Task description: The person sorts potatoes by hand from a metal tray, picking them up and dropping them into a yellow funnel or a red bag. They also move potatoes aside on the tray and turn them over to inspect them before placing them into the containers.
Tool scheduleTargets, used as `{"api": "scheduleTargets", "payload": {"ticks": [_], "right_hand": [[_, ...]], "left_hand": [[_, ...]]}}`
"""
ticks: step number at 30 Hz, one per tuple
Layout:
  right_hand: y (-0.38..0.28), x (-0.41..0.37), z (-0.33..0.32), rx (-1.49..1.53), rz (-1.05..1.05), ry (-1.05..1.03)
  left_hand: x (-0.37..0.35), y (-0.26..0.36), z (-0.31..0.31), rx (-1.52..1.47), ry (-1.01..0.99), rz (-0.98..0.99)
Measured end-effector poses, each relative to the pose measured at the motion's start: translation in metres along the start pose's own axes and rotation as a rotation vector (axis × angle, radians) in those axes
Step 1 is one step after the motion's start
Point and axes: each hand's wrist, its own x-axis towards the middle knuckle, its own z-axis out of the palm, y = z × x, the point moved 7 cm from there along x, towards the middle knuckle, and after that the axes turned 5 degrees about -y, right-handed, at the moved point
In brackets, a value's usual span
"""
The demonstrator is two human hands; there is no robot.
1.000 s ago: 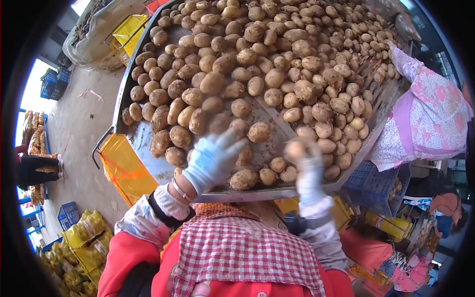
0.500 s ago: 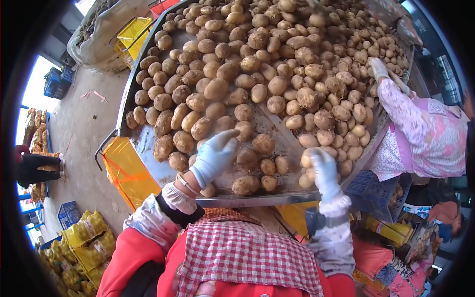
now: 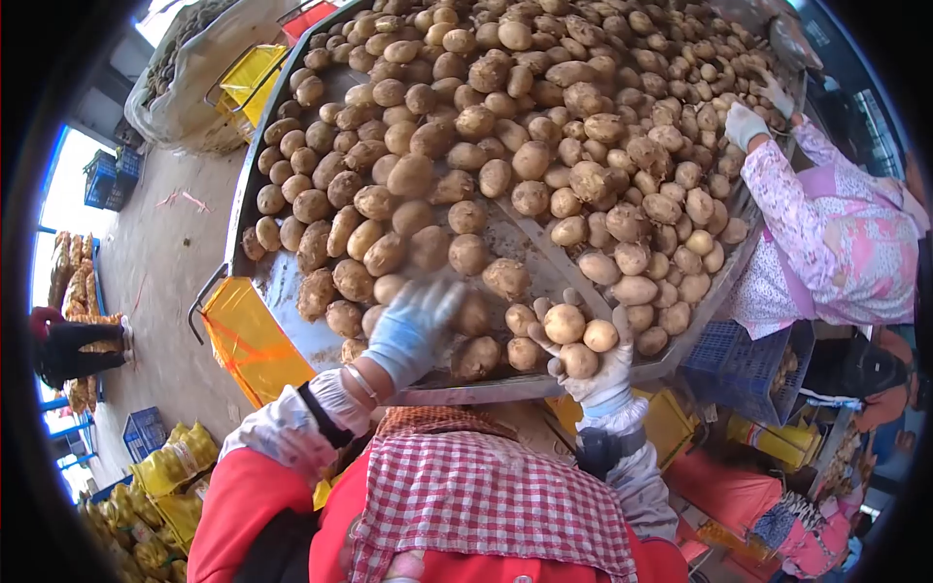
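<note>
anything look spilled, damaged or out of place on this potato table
Nothing stands out. The dusty brown potatoes lie heaped inside the grey metal sorting tray. The white-gloved right hand cradles three small potatoes at the near edge; the pale blue-gloved left hand is blurred.

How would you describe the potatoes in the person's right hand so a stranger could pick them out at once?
Find the big metal table covered with a heap of potatoes and follow its near rim to the right. There the right hand, in a white glove, lies palm up, cupping three small potatoes. Unlike the heap, they sit in a glove rather than on the table.
</note>
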Motion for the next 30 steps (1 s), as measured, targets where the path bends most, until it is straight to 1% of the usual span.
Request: {"api": "scheduleTargets", "payload": {"ticks": [2, 3, 4, 6, 7, 9, 10, 11, 12, 13, 14, 15, 16, 17, 19, 20, 22, 24, 25, 26, 28, 30], "right_hand": [[-0.012, -0.003, -0.008, 0.001, -0.119, -0.109], [-0.019, -0.006, -0.011, -0.026, -0.152, -0.121], [-0.024, -0.009, -0.014, -0.036, -0.181, -0.114], [-0.03, -0.015, -0.015, -0.034, -0.218, -0.113], [-0.031, -0.017, -0.013, -0.007, -0.216, -0.129], [-0.031, -0.024, -0.006, -0.008, -0.242, -0.14], [-0.032, -0.028, -0.003, -0.013, -0.258, -0.147], [-0.035, -0.034, -0.003, -0.027, -0.278, -0.178], [-0.037, -0.04, -0.008, 0.004, -0.252, -0.185], [-0.037, -0.047, -0.01, 0.003, -0.244, -0.217], [-0.038, -0.054, -0.012, -0.001, -0.24, -0.249], [-0.041, -0.062, -0.018, -0.044, -0.271, -0.237], [-0.041, -0.075, -0.026, -0.044, -0.29, -0.146], [-0.04, -0.088, -0.036, -0.012, -0.31, -0.114], [-0.041, -0.113, -0.063, 0.024, -0.364, -0.085], [-0.034, -0.128, -0.068, 0.135, -0.351, -0.065], [-0.028, -0.16, -0.091, 0.057, -0.434, -0.12], [-0.006, -0.19, -0.124, 0.21, -0.472, -0.083], [0.007, -0.205, -0.14, 0.318, -0.501, -0.035], [0.014, -0.223, -0.153, 0.311, -0.54, -0.009], [0.03, -0.271, -0.183, 0.324, -0.646, 0.298], [0.035, -0.358, -0.265, 0.236, -0.903, 0.775]], "left_hand": [[0.008, -0.009, -0.016, -0.182, -0.481, -0.422], [0.009, -0.008, -0.023, -0.17, -0.155, -0.307], [0.017, -0.002, -0.021, -0.166, -0.156, -0.305], [0.037, 0.052, -0.048, -0.016, 0.314, 0.185], [0.043, 0.054, -0.035, -0.013, 0.313, 0.196], [0.047, 0.077, 0.0, 0.118, 0.304, 0.509], [0.047, 0.083, 0.0, 0.113, 0.304, 0.538], [0.05, 0.077, 0.001, 0.083, 0.268, 0.426], [0.052, 0.07, 0.002, 0.053, 0.228, 0.316], [0.053, 0.066, 0.005, 0.027, 0.165, 0.292], [0.052, 0.064, 0.008, 0.017, 0.169, 0.248], [0.057, 0.064, 0.019, 0.11, 0.182, 0.257], [0.064, 0.067, 0.028, 0.198, 0.201, 0.276], [0.069, 0.078, 0.027, 0.18, 0.205, 0.349], [0.079, 0.085, 0.023, 0.225, 0.133, 0.237], [0.081, 0.085, 0.022, 0.254, 0.096, 0.176], [0.078, 0.081, 0.02, 0.21, 0.093, 0.17], [0.072, 0.074, 0.026, 0.23, 0.141, 0.261], [0.072, 0.072, 0.03, 0.237, 0.149, 0.282], [0.073, 0.073, 0.03, 0.26, 0.125, 0.27], [0.075, 0.068, 0.042, 0.316, 0.025, 0.265], [0.072, 0.069, 0.039, 0.318, 0.09, 0.326]]}}
